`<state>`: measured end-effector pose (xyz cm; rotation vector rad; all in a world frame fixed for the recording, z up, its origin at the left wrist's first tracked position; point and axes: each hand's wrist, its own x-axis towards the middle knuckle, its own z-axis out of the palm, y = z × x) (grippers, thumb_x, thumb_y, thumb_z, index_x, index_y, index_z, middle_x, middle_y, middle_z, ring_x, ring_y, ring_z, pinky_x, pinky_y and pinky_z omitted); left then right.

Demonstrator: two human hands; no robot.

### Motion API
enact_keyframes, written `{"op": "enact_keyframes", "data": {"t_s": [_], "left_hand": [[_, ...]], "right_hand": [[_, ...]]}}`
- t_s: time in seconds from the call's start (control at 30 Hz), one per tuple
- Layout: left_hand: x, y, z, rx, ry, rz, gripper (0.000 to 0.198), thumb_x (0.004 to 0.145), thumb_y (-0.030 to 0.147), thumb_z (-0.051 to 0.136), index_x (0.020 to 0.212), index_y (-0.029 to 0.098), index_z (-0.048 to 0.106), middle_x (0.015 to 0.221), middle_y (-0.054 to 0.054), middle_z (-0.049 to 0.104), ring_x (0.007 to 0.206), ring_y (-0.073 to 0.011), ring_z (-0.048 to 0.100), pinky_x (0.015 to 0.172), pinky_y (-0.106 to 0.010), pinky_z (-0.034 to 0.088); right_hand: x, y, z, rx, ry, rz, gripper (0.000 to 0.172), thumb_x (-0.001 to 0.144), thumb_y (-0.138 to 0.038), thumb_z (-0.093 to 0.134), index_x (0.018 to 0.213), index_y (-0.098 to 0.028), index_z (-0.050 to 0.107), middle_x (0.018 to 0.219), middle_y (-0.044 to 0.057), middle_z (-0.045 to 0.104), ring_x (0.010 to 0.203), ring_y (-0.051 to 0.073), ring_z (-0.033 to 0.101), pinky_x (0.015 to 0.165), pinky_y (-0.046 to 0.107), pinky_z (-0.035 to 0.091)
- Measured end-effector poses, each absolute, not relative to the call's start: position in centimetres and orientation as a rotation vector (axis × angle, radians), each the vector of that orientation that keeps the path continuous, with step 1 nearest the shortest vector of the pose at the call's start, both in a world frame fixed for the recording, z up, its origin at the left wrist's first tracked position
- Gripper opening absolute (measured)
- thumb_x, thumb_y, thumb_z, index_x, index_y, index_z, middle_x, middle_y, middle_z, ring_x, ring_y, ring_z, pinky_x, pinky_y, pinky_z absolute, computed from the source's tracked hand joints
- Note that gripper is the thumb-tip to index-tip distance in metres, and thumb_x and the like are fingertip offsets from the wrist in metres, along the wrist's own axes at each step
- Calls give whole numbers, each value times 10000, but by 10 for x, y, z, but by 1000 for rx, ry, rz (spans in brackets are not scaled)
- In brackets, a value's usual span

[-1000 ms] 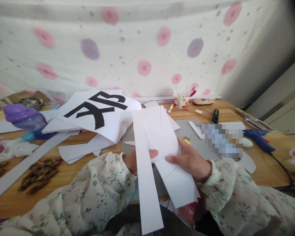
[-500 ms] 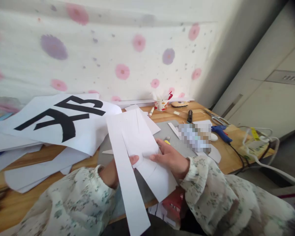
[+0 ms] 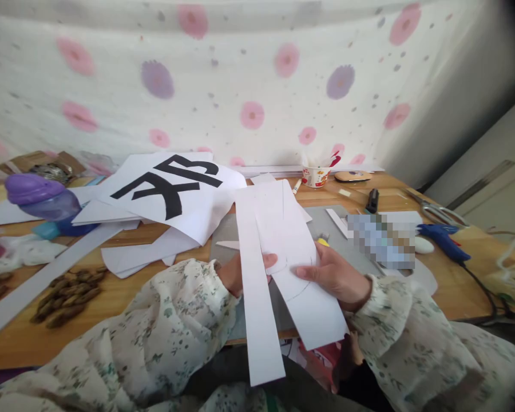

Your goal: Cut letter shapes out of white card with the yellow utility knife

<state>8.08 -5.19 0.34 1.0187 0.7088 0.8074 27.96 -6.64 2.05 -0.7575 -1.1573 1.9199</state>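
Observation:
Both hands hold a piece of white card above the front of the table. It is split into a narrow left strip and a wider right part, joined at the far end, with faint pencil curves on the wider part. My left hand is closed behind the strip, its thumb showing in the gap; its other fingers are hidden. My right hand pinches the wider part at its right edge, thumb on top. A grey cutting mat lies beneath, with a yellow tool, partly covered, near my right fingers.
To the left are white sheets with a bold black character, a purple-lidded bottle and peanuts. Toward the right are a paper cup, a black-handled tool, scissors and a blue glue gun with its cord.
My view has turned left, so the table's things sit farther right and the bottle and peanuts have come into sight. Both hands keep their hold on the card.

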Motion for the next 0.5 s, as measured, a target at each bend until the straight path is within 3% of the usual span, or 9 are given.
{"op": "enact_keyframes", "data": {"t_s": [0.17,0.5], "left_hand": [[73,-50,1,1028,775,789,434,617,523,863,728,140,691,532,7,589,439,-85,509,411,-190,404],[55,-45,17,1193,734,611,303,655,435,845,784,179,747,610,-29,672,491,-147,595,435,-235,450]], "right_hand": [[281,-63,19,-801,-1176,1851,504,674,-229,858,1109,-199,606,973,41,761,791,178,725,708,305,593],[278,-64,11,-814,-1259,1834,526,699,-317,844,1143,-191,591,1019,71,766,844,218,735,747,347,600]]}}
